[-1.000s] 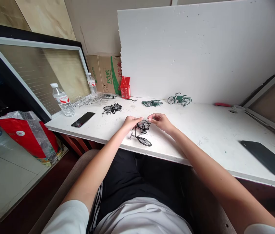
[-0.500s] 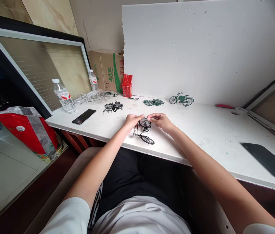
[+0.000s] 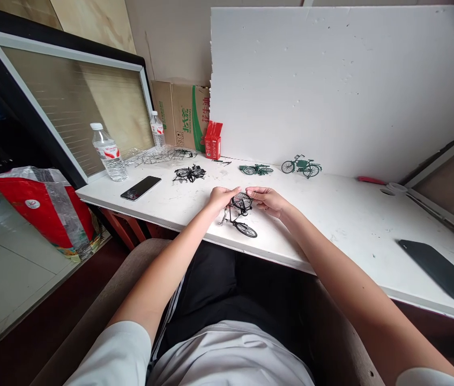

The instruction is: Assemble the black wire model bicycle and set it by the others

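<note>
A small black model bicycle (image 3: 233,219) is tilted over the white table's near side, one spoked wheel (image 3: 242,201) between my hands and the other (image 3: 246,230) lower, towards the table edge. My left hand (image 3: 222,198) is closed on the bicycle at the left of the upper wheel. At that wheel's right side is my right hand (image 3: 267,200), thumb and fingers pinched close to the rim. Whatever lies between those fingertips is too small to make out.
Behind my hands lie black model parts (image 3: 190,173), a flat green model (image 3: 255,169) and a standing green model bicycle (image 3: 301,166). A phone (image 3: 141,188) and water bottle (image 3: 108,154) are left. A dark flat object (image 3: 441,271) lies right, and a white board (image 3: 331,91) stands behind.
The view has shifted slightly. My right fingers have changed their pinch by the upper wheel, and the small dark piece seen between them before no longer shows. My left hand keeps its hold.
</note>
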`<state>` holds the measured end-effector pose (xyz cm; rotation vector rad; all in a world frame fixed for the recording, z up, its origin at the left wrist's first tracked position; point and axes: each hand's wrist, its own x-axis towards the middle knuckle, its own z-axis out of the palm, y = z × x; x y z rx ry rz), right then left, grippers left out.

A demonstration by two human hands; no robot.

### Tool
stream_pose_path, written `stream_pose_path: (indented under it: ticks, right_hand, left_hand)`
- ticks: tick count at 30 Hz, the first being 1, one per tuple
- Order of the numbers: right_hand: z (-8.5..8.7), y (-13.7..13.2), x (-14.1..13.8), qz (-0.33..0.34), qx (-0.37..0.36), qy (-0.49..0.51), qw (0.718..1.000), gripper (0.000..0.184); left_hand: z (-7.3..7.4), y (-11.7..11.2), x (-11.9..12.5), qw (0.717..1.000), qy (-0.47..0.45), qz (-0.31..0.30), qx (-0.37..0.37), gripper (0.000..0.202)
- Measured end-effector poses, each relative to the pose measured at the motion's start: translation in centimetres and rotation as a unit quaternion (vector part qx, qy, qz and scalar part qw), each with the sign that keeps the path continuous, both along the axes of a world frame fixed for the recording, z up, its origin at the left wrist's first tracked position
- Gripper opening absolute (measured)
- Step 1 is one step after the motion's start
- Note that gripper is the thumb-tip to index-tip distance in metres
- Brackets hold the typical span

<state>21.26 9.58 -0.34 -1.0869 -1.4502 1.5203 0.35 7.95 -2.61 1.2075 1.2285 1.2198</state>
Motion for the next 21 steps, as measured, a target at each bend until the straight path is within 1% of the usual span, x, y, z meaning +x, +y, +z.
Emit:
stream_pose_path:
  ticks: [4, 9, 16, 21]
  right_hand:
    - [0.08, 0.0, 0.1, 0.005, -0.004, -0.013, 1.0, 0.065]
    - [0.29, -0.18, 0.26, 0.012, -0.017, -0.018, 1.0, 0.064]
    - [0.35, -0.31, 0.23, 0.012, -0.024, -0.013, 1.0, 0.063]
    - [0.4, -0.26, 0.34, 0.009, -0.031, -0.022, 0.999, 0.067]
  left_hand:
    - [-0.2, 0.15, -0.11, 1.0, 0.017, -0.004, 0.017, 0.056]
    - [-0.36, 0.23, -0.12, 1.0, 0.011, -0.016, 0.022, 0.055]
    - [-0.61, 0.35, -0.05, 1.0, 0.02, -0.004, 0.021, 0.058]
    - [-0.34, 0.13, -0.1, 0.999, 0.023, -0.012, 0.021, 0.059]
